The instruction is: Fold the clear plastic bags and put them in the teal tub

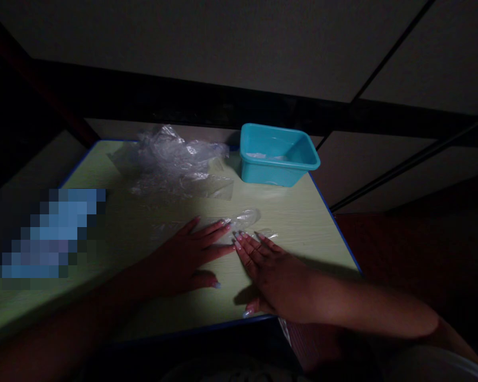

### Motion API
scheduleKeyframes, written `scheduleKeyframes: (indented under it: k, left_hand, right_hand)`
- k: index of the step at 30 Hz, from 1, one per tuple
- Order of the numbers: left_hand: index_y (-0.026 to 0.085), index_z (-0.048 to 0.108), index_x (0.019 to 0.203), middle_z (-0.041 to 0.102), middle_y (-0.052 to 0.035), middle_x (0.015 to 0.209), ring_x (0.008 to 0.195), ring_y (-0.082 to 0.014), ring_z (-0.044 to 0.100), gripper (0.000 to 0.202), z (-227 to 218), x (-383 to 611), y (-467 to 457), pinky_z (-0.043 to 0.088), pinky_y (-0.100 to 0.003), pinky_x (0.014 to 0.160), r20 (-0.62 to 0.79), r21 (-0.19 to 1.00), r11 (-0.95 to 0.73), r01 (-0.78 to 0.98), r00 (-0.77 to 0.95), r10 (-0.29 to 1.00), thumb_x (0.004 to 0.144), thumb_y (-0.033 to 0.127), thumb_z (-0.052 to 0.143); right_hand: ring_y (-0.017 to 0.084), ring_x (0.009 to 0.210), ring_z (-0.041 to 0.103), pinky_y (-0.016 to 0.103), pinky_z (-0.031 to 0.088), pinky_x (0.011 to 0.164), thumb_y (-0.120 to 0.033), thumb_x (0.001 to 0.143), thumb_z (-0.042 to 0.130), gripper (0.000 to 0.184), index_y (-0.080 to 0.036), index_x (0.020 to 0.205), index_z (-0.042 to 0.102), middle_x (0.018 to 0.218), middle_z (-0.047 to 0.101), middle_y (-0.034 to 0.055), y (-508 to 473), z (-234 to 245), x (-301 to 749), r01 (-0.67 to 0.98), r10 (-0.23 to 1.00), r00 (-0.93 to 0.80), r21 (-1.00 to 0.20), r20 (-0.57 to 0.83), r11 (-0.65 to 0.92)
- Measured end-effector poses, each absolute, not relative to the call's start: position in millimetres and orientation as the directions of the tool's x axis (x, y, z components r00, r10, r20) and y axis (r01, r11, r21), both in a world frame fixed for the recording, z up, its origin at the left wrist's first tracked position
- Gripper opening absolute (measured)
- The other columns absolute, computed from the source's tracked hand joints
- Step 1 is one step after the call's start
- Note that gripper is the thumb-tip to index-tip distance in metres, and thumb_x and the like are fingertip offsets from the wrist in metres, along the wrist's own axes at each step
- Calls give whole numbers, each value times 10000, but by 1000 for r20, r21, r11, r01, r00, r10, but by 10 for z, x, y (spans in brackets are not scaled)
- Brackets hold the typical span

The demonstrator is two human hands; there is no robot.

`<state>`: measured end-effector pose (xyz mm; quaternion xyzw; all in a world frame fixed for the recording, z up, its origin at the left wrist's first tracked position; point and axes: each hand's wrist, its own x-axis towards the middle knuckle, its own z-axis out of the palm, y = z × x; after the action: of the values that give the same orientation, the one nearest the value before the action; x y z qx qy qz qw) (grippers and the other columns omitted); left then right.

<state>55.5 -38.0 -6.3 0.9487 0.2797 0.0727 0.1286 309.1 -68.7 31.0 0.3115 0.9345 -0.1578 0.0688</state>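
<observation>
A clear plastic bag (pixel 245 218) lies flat on the pale table under my fingertips. My left hand (pixel 195 249) rests on it from the left, its fingers spread and pressing down. From the right, my right hand (pixel 269 270) lies on the bag's near edge, fingers stretched out and close together, thumb apart. The fingertips of the two hands almost meet. Much of the bag is hidden beneath the hands. Beyond them sits a loose heap of crumpled clear plastic bags (pixel 179 156).
A turquoise plastic bin (pixel 263 174) stands at the table's far right corner with something whitish inside. The table (pixel 310 228) has a blue edge. A blurred-out bluish patch (pixel 51 233) covers the left side. Light panels rise behind the table.
</observation>
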Motion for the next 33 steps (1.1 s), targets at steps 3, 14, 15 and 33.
scheduleKeyframes:
  k: [3, 14, 15, 33]
  left_hand:
    - [308, 387, 1447, 295, -117, 1558, 1421, -333, 284, 666, -52, 566, -381, 110, -554, 1133, 61, 280, -809, 517, 832, 552, 880, 650, 459]
    - [346, 372, 1450, 274, -93, 1568, 1429, -321, 270, 641, -36, 590, -385, 128, -575, 1123, 68, 288, -799, 528, 821, 567, 881, 611, 501]
    - [349, 366, 1452, 270, -88, 1570, 1430, -317, 268, 639, -45, 587, -383, 126, -573, 1125, 75, 286, -801, 526, 821, 566, 883, 608, 500]
    - [236, 189, 1519, 232, -92, 1574, 1467, -226, 163, 624, 45, 632, -410, 88, -483, 1171, 55, 321, -757, 569, 786, 615, 981, 508, 349]
  right_hand:
    - [414, 1412, 209, 566, 218, 1157, -619, 826, 577, 962, 33, 1471, 285, 1503, 242, 279, -707, 288, 3113, 618, 580, -786, -245, -216, 747]
    - [359, 1444, 82, 611, 147, 1136, -491, 922, 480, 806, -97, 1533, 133, 1552, 123, 233, -862, 197, 3563, 816, 801, -576, -160, -163, 555]
    - [352, 1446, 85, 610, 142, 1138, -474, 935, 453, 785, -101, 1536, 113, 1556, 125, 226, -877, 193, 3570, 839, 827, -542, -156, -153, 521]
    - [306, 1450, 140, 658, 128, 1104, -419, 968, 318, 685, -164, 1546, 55, 1564, 186, 185, -1002, -15, 3190, 952, 962, -271, -162, -45, 260]
